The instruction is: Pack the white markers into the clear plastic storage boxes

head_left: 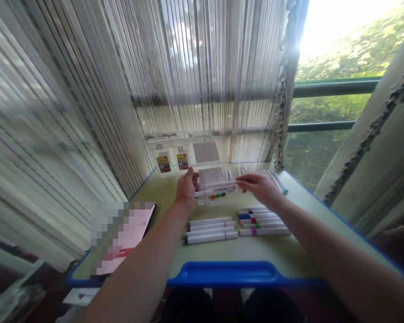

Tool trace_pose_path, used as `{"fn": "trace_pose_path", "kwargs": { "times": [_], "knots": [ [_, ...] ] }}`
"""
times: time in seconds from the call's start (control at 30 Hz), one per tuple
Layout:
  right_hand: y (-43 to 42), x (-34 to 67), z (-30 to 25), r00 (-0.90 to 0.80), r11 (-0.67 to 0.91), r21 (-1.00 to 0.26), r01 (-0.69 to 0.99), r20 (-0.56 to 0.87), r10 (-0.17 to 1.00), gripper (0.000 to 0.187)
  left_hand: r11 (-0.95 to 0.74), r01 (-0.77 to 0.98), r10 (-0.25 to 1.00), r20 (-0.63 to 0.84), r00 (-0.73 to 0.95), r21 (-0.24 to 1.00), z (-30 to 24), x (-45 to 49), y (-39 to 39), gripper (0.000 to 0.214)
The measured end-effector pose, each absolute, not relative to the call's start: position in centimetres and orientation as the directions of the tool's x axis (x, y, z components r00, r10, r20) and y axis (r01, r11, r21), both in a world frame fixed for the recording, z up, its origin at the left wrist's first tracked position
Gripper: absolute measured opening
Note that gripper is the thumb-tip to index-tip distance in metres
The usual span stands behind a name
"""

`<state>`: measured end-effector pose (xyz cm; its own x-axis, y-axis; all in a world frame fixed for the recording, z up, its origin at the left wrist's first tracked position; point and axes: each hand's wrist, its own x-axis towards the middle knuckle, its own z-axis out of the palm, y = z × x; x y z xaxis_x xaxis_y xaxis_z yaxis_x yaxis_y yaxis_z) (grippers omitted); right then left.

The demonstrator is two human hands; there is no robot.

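Note:
Both my hands reach to the far middle of the desk (289,251). My left hand (186,187) pinches one end of a white marker (217,190), and my right hand (261,186) holds its other end. The marker lies level over a clear plastic box (215,179) with coloured markers inside. Nearer to me lie two rows of white markers: several on the left (210,229) and several on the right (262,222) with blue, red, green and purple caps.
A pink booklet (128,233) lies on the desk's left side. More markers (276,179) lie at the far right by the window. A clear lid with labels (175,157) leans on the ribbed plastic wall. The desk has a blue rim (222,273).

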<state>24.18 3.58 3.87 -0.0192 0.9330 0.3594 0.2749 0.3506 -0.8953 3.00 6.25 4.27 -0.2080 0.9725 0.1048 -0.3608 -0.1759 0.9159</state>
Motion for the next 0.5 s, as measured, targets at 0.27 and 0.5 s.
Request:
{"fn": "trace_pose_path", "kwargs": {
  "times": [0.27, 0.5],
  "knots": [
    [4.7, 24.5, 3.5, 0.056, 0.234, -0.929, -0.286, 0.228, 0.972, 0.023, -0.167, -0.349, 0.973, 0.098, -0.207, 0.922, 4.2, 3.0, 6.5, 0.044],
    [5.9, 27.5, 5.2, 0.288, 0.303, -0.718, -0.626, 0.148, 0.946, 0.008, -0.185, -0.354, 0.967, 0.106, -0.233, 0.917, 4.4, 2.9, 6.4, 0.044]
  ]
}}
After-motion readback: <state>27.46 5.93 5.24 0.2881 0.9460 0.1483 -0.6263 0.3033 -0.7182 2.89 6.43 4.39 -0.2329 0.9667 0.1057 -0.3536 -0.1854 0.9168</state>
